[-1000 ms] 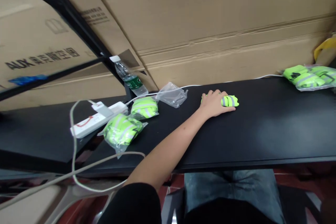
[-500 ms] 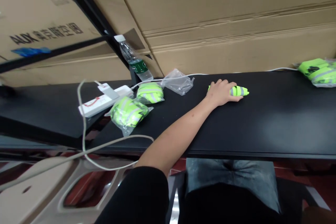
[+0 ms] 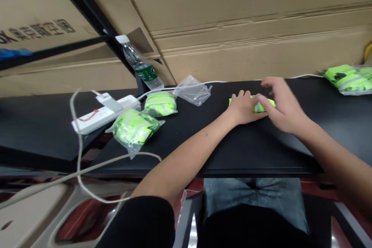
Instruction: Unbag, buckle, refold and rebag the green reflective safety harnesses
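Note:
A neon-yellow folded reflective vest (image 3: 258, 107), with grey stripes, lies on the black tabletop. My left hand (image 3: 244, 107) covers its left part, fingers over the far side and thumb along the near side, holding it down. Over its right end hovers my right hand (image 3: 281, 104), fingers curved and apart, slightly blurred. The right thumb overlaps the vest in view; whether it touches I cannot tell. To the left lie two similar neon-yellow bundles in clear bags, a nearer bagged bundle (image 3: 134, 128) and a farther bagged bundle (image 3: 160, 103). An unfilled clear plastic bag (image 3: 193, 90) rests beside them.
A water bottle (image 3: 142, 66) leans against the black frame post. Beside it sits a white power strip (image 3: 106, 113), and a looped pale cable (image 3: 80, 139) hangs in front. More bagged yellow bundles (image 3: 348, 80) lie far right. Cardboard (image 3: 247, 46) stands behind the table.
My right hand has come in from the right to the vest's right end. My left hand stays on the vest. The view has shifted slightly, so items at left appear farther left.

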`<state>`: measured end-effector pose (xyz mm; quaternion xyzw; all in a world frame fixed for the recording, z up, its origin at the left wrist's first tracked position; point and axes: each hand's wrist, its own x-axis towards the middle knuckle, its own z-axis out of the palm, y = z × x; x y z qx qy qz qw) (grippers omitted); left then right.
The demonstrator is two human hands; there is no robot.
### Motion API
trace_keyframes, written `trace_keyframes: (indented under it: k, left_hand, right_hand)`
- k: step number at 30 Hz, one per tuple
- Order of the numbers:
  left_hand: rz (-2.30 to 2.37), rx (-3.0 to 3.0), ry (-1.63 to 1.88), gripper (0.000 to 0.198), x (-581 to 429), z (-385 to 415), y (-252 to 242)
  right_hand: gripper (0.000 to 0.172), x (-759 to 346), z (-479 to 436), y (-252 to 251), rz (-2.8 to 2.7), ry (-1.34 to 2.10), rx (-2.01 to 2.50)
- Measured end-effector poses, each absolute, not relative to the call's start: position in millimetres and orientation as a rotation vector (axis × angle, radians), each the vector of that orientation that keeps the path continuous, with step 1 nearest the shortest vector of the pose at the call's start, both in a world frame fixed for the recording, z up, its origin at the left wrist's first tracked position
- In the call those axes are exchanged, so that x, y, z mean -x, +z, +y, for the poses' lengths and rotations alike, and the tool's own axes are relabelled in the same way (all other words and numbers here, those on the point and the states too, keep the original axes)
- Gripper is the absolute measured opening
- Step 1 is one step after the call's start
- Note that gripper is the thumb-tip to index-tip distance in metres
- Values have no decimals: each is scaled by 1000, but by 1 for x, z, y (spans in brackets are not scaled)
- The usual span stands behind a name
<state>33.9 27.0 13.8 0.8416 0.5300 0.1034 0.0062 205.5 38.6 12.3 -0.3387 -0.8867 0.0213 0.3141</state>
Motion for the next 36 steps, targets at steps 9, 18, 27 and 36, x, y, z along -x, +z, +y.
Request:
trace_keyframes:
  k: [9,18,27,36]
  left_hand:
    - [1358,-2532,200,90,-5,32,21]
    - [1679,-2188,-58,117,31,3,18]
    - [1653,-2322,289,59,56,15,27]
    - [2296,-2009,508,61,91,30,11]
  right_hand:
    - [71,-195,73,-5,-2732,9,714]
    - [80,-184,73,-2,-2789,-132,660]
    - [53,-177,70,8,-2870,-401,713]
    - [51,-195,80,12,-2766,-504,1275]
